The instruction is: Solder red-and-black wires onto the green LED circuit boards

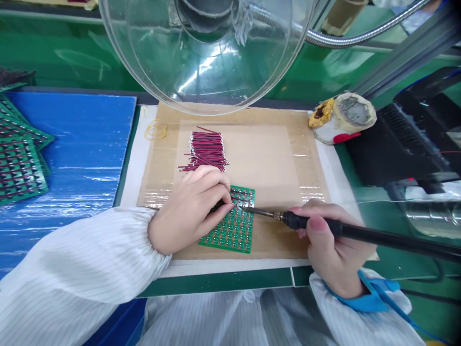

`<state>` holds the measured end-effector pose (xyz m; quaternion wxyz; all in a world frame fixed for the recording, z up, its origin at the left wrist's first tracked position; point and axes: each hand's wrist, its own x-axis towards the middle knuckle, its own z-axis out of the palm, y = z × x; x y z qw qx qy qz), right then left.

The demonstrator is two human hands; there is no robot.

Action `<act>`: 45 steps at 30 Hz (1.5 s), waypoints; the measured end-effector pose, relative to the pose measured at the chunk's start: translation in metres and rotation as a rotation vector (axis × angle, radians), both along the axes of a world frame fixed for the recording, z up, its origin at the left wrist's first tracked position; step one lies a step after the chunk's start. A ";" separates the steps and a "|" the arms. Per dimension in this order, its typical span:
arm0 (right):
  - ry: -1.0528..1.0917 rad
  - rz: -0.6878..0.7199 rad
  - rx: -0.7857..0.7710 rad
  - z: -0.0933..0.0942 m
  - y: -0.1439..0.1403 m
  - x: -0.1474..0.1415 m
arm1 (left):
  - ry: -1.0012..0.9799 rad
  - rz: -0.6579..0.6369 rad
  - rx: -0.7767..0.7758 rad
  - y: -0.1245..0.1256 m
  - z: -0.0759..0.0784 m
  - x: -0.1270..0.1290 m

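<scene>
Small green circuit board, flat on the brown cardboard mat on the desk. Thin, light and stiff, likely easy to scratch; best held by the edges. Pile of green boards far left on the blue sheet. Left hand, grip pinching a thin wire down onto the board. Bunch of red and black wires just behind. Right hand, grip closed round the black soldering iron, tip touching the board. Round white pot far right, grey stuff inside.
</scene>
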<state>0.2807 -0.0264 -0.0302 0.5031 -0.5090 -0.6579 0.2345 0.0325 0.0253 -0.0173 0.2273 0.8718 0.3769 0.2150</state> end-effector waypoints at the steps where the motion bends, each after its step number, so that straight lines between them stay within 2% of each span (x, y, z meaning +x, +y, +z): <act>1: -0.005 0.004 -0.011 0.000 0.000 0.000 | 0.002 0.001 -0.008 0.000 0.000 0.000; 10: -0.026 0.033 -0.004 0.002 0.001 -0.002 | 0.007 0.021 -0.019 -0.001 -0.001 0.001; 14: 0.001 -0.029 0.054 0.001 0.002 -0.003 | -0.001 0.015 -0.024 -0.001 -0.002 0.001; 19: -0.043 0.005 -0.020 0.001 0.001 -0.001 | -0.012 0.025 -0.039 0.000 -0.002 0.001; 24: -0.034 0.004 -0.010 0.002 0.000 -0.003 | 0.011 0.044 -0.064 0.001 0.000 0.003; 30: 0.120 -0.192 0.142 -0.001 0.005 -0.007 | 0.092 0.050 -0.046 -0.002 0.010 0.005; 35: 0.184 -0.265 0.150 -0.004 0.006 -0.006 | 0.150 0.076 0.115 0.024 0.017 -0.004; 39: 0.169 -0.284 0.139 -0.003 0.005 -0.006 | 0.233 0.056 0.111 0.052 0.012 -0.015; 42: 0.176 -0.291 0.139 -0.003 0.004 -0.006 | 0.142 0.014 0.101 0.057 0.006 -0.020; 45: 0.175 -0.289 0.146 -0.005 0.004 -0.005 | 0.032 0.027 0.136 0.052 0.002 -0.022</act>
